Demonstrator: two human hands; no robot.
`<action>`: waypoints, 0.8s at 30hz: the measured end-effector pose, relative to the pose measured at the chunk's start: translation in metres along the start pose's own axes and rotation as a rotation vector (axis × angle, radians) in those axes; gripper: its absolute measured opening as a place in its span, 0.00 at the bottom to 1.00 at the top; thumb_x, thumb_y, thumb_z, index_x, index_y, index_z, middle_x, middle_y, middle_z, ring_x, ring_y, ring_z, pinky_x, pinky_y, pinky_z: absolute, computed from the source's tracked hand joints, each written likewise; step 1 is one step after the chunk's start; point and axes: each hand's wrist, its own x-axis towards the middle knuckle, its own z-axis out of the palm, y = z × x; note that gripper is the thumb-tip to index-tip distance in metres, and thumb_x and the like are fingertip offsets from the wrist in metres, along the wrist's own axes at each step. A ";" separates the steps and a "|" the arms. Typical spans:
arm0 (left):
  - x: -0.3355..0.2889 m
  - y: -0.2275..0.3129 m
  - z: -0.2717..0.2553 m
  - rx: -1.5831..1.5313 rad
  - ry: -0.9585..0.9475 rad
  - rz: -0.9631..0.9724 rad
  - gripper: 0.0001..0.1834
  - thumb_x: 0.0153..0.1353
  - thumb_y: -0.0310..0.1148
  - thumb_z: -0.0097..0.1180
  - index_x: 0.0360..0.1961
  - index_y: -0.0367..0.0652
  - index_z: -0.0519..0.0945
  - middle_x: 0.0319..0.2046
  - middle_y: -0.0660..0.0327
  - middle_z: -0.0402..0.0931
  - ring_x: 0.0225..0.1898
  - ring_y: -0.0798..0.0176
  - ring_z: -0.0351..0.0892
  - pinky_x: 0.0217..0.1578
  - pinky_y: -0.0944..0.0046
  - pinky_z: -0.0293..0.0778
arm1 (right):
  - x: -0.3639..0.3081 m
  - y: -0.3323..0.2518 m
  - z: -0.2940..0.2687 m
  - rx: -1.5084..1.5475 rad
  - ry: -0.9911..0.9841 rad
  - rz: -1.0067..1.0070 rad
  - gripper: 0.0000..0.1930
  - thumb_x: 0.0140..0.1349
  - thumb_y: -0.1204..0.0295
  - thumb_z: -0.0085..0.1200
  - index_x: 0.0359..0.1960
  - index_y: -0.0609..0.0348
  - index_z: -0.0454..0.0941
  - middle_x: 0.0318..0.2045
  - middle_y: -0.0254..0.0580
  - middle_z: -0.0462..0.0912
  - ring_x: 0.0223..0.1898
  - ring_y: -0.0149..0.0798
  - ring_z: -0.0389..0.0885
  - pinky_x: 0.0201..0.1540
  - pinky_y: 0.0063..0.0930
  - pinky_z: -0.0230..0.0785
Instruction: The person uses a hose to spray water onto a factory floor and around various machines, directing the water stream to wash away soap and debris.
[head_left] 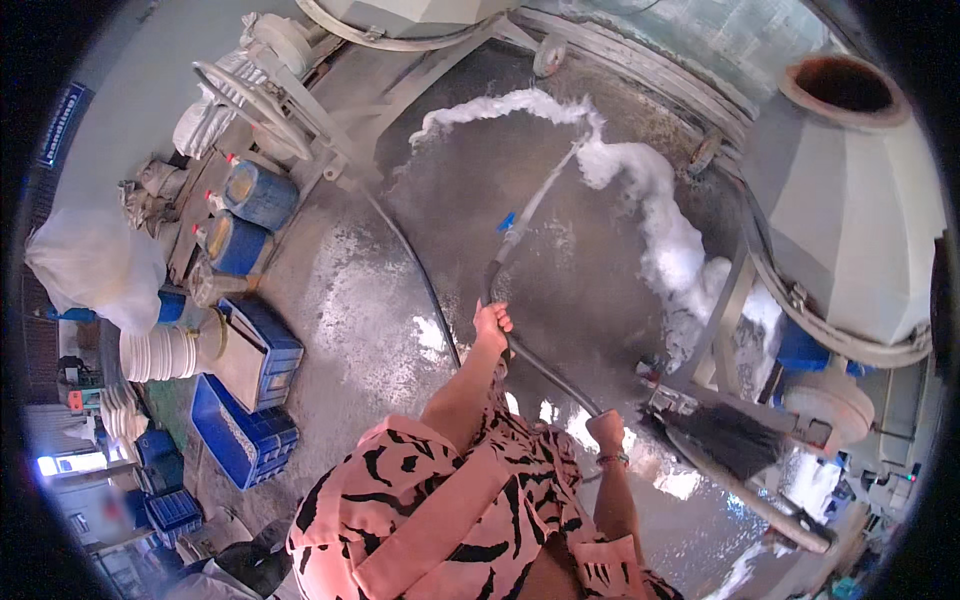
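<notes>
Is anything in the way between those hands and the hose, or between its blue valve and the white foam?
Nothing visible: the left hand and right hand grip the dark hose directly, and no obstacle stands between its blue valve and the white foam.

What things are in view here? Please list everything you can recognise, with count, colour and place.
Hose: one, dark, in both hands
Pipe: one, pale, at the hose's far end
Valve handle: one, blue, on the pipe
Foam: uncounted, white, curved across the floor
Floor: one, grey, wet, underneath
Large vessels: two, pale, top and upper right
Jugs: two, blue, upper left
Crates: at least two, blue, left
Plastic bag: one, whitish, far left
Dark bristles: one clump, blackish, right
Clothing: pink and black, bottom
Left hand: one, bare, centre
Right hand: one, bare, right of centre
Smaller edge items: unclear
</notes>
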 end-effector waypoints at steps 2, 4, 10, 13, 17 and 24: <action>0.015 0.020 -0.009 -0.066 0.112 0.020 0.19 0.47 0.18 0.48 0.40 0.47 0.63 0.14 0.68 0.55 0.11 0.72 0.53 0.10 0.71 0.53 | 0.008 -0.028 -0.004 -0.144 -0.037 -0.016 0.13 0.42 0.68 0.49 0.26 0.67 0.78 0.30 0.59 0.79 0.34 0.54 0.79 0.38 0.38 0.72; 0.028 0.044 -0.021 -0.115 0.148 0.064 0.17 0.47 0.18 0.47 0.38 0.47 0.63 0.14 0.67 0.55 0.11 0.72 0.53 0.10 0.70 0.52 | 0.024 -0.053 -0.002 -0.162 -0.061 -0.064 0.13 0.42 0.69 0.49 0.26 0.66 0.78 0.30 0.58 0.79 0.34 0.55 0.79 0.38 0.38 0.72; 0.046 0.116 -0.033 -0.248 0.151 0.205 0.09 0.50 0.21 0.45 0.22 0.45 0.59 0.12 0.68 0.52 0.10 0.71 0.47 0.10 0.71 0.46 | 0.055 -0.125 0.022 -0.090 -0.019 -0.175 0.13 0.42 0.71 0.49 0.26 0.69 0.77 0.29 0.61 0.77 0.35 0.58 0.77 0.38 0.41 0.70; 0.047 0.138 -0.045 -0.251 0.119 0.191 0.07 0.52 0.23 0.43 0.21 0.44 0.61 0.12 0.68 0.52 0.10 0.72 0.47 0.10 0.71 0.46 | 0.069 -0.134 0.045 -0.075 -0.055 -0.275 0.12 0.42 0.72 0.50 0.26 0.69 0.77 0.28 0.62 0.77 0.35 0.57 0.77 0.39 0.42 0.70; 0.071 0.134 -0.016 -0.214 0.168 0.181 0.05 0.50 0.22 0.44 0.27 0.44 0.65 0.11 0.69 0.51 0.10 0.72 0.49 0.10 0.70 0.47 | 0.082 -0.146 0.024 -0.192 -0.275 -0.170 0.22 0.42 0.63 0.54 0.38 0.66 0.72 0.35 0.57 0.77 0.40 0.54 0.76 0.41 0.41 0.70; 0.070 0.132 -0.023 -0.262 0.138 0.146 0.14 0.47 0.20 0.48 0.31 0.49 0.61 0.11 0.69 0.52 0.09 0.72 0.49 0.09 0.71 0.47 | 0.083 -0.156 -0.003 -0.289 -0.157 -0.229 0.16 0.43 0.65 0.52 0.28 0.68 0.76 0.30 0.60 0.78 0.35 0.54 0.78 0.39 0.41 0.71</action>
